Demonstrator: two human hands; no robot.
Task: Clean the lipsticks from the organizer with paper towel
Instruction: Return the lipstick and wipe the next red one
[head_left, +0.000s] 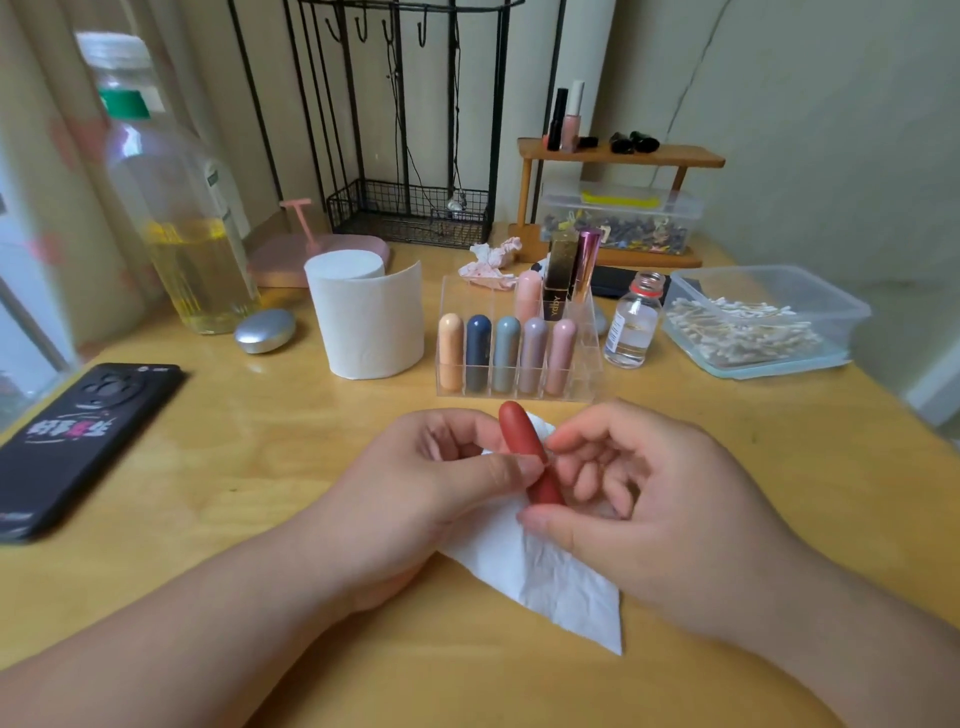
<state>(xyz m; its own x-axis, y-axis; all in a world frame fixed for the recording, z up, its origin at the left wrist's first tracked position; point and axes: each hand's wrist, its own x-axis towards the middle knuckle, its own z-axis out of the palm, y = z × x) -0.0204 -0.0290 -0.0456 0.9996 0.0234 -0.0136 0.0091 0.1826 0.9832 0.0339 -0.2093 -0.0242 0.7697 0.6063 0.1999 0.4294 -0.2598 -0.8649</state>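
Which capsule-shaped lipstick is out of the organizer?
The red lipstick, pinched by the left hand and right hand above the paper towel; the others stand in the organizer.

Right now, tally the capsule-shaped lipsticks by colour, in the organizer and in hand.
Peach lipstick: 1
Navy lipstick: 1
Grey-blue lipstick: 1
Mauve lipstick: 1
Rose lipstick: 1
Pale pink lipstick: 1
Red lipstick, held: 1
Total: 7

Both bare forearms reach in from the lower corners and meet low over the counter (249, 467). The left hand (452, 467) pinches the red lipstick (512, 428) at its middle between thumb and curled fingers. The right hand (654, 499) holds its lower end, thumb beneath, forefinger against its side, other fingers loosely curled.
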